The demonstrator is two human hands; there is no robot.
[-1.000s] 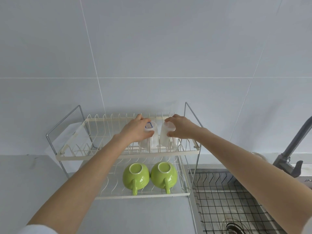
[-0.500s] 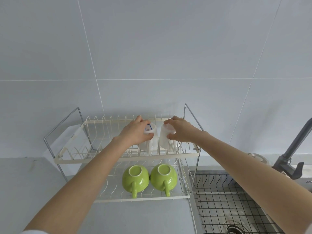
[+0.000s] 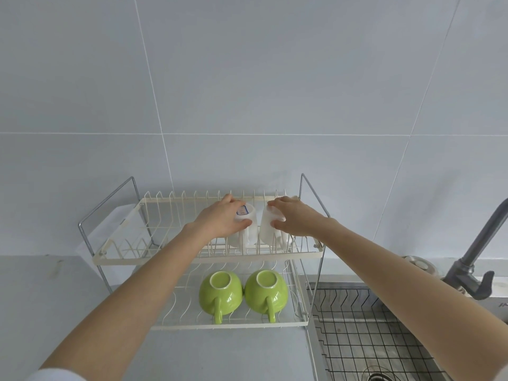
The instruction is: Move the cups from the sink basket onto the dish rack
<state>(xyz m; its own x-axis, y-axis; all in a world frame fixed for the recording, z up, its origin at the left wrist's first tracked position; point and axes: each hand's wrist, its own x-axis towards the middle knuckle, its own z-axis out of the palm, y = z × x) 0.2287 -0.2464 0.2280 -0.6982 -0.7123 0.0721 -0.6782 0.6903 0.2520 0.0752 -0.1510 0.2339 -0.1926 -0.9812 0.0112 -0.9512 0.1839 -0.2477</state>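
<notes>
A cream two-tier wire dish rack (image 3: 115, 259) stands on the counter against the wall. Two white cups sit upside down side by side on the right part of its upper tier. My left hand (image 3: 220, 218) grips the left white cup (image 3: 246, 229), which has a blue-edged sticker on its base. My right hand (image 3: 294, 215) grips the right white cup (image 3: 266, 229). Two green mugs (image 3: 221, 291) (image 3: 265, 288) lie upside down on the lower tier with handles toward me.
A steel sink with a black wire basket (image 3: 365, 328) lies at the lower right, beside the rack. A grey faucet (image 3: 478, 259) rises at the right edge. The grey counter (image 3: 49, 298) runs to the left, and a tiled wall stands behind.
Both hands stay on the white cups on the upper tier and have settled slightly down with them. The view has shifted a little.
</notes>
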